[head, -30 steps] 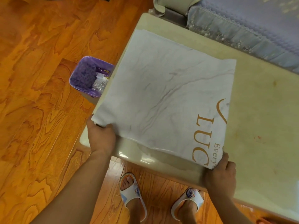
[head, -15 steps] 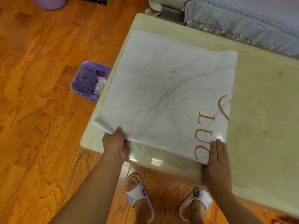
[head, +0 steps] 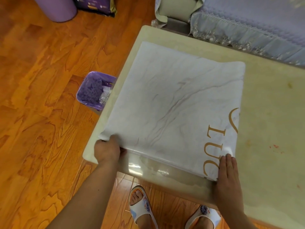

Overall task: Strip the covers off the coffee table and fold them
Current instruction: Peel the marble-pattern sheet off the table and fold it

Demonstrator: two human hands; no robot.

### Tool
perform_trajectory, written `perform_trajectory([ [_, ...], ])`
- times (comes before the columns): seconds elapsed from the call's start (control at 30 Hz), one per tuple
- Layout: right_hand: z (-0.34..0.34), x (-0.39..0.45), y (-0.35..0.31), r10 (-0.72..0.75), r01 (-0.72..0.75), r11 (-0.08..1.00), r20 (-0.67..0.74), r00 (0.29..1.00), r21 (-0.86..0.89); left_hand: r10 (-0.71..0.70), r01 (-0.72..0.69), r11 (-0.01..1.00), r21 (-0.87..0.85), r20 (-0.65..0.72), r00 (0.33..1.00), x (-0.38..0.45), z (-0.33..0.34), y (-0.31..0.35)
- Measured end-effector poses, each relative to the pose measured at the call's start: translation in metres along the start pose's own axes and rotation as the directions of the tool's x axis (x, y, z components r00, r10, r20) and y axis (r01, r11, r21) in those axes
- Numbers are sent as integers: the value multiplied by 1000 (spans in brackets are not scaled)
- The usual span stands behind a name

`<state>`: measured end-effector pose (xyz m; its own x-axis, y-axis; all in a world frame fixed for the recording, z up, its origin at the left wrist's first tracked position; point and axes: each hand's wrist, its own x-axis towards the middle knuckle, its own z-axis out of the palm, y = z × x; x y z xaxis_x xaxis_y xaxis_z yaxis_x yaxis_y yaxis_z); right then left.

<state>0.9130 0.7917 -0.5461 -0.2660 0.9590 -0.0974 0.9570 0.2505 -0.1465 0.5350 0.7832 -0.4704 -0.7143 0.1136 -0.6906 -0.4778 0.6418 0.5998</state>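
- Marble-print white cover [head: 173, 104] with gold lettering lies folded into a rough square on the cream desk [head: 272, 129], filling the centre of the frame; its near edge runs from lower left toward lower right, close to the desk's front edge.
- Left hand [head: 107, 150], at the lower left of the cover, grips the near left corner, with fingers curled under the layers and the thumb on top.
- Right hand [head: 228, 172], at the lower right, lies flat with fingers straight and close together, pressing the near right corner down onto the desk beside the gold letters.
- Along the near edge a clear glossy layer shows just under the white one, so the fold seems to hold more than one thickness; how many I cannot tell.
- Judging by the bare, stained cream surface on the right of the frame, the stripping looks done on the part of the desk that is in view.
- Folding looks well under way: the cover is already a compact square, and the hands appear to be aligning and flattening its edge. Probably one or two more folds are left, and perhaps other covers out of view.
- Around the desk: a purple bin [head: 95, 91] on the wooden floor [head: 41, 113] at the left, a lace-trimmed grey sofa cover [head: 247, 30] at the upper right, and white slippers [head: 142, 207] at the bottom.
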Motion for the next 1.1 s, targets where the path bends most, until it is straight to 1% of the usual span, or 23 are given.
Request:
perform_trajectory([
  [0.07,-1,1,-1,12,-12,1000,19,1000,-8,153,-141,977,160,-65,986,4,-5,2],
  [0.13,-2,1,-2,18,-18,1000,33,999,-10,252,-228,943,244,-73,965,5,-7,2],
  [0.23,-4,2,-3,25,-25,1000,50,998,-6,309,-281,912,298,-50,950,8,-8,-2],
  [0.33,-6,3,-3,31,-28,999,95,995,-34,284,-261,934,244,-65,957,15,-10,-7],
  [0.47,-5,5,-2,77,-59,993,182,980,-103,210,-198,965,170,-50,977,22,-12,-7],
  [0.6,-6,8,-3,109,-85,991,245,963,-108,157,-152,981,121,-33,987,30,-14,-7],
  [0.73,-6,9,-2,119,-80,987,297,947,-139,100,-102,993,55,28,995,35,-18,-6],
  [0.8,-4,9,-1,125,-83,986,307,943,-147,90,-91,995,30,50,995,36,-18,-6],
  [1.0,-6,8,-2,111,-51,982,335,936,-184,104,-107,994,36,69,992,36,-20,-8],
  [1.1,-10,8,-5,101,-57,987,300,948,-152,111,-115,992,45,87,990,38,-22,-8],
])
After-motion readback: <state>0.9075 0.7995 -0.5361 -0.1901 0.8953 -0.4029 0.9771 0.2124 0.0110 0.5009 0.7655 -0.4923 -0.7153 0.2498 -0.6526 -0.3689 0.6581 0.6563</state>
